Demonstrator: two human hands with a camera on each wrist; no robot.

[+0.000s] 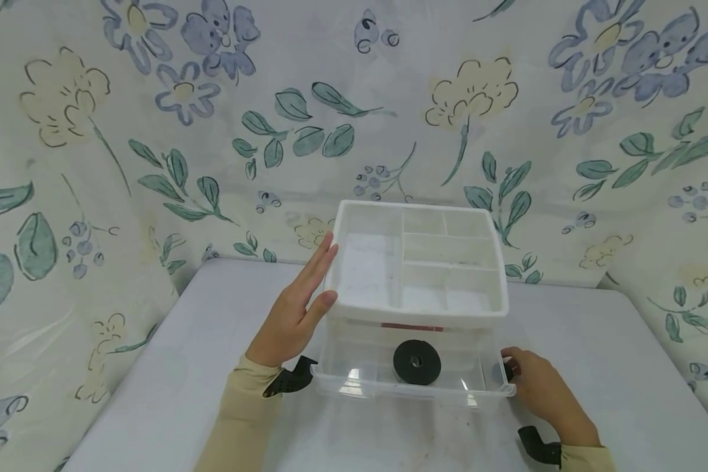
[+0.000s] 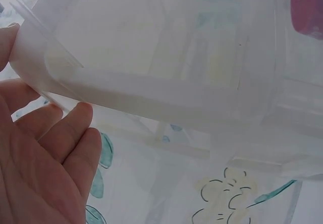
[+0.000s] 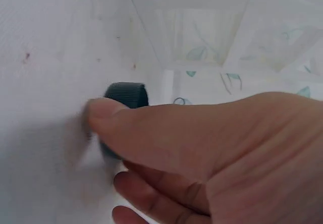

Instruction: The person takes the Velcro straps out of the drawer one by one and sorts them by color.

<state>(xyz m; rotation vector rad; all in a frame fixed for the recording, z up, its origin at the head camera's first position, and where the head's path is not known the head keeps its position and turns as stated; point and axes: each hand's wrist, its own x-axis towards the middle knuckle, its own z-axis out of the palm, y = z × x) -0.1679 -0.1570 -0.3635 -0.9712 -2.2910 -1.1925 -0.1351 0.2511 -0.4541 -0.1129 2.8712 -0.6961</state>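
A white compartment tray stands raised over the back of a clear plastic box. My left hand rests at the tray's left side, its fingers extended along the wall and the thumb near the front corner. In the left wrist view, that hand's fingertips lie at the tray's edge. Inside the clear box sits a black roll, round face showing. Beside the box's right wall, my right hand pinches a second black roll with a ribbed outer surface; my thumb partly hides it.
The box stands on a white tabletop. A floral sheet hangs behind and at both sides. A red strip shows just below the tray. Black camera mounts are worn on both wrists, the left one close to the box's corner.
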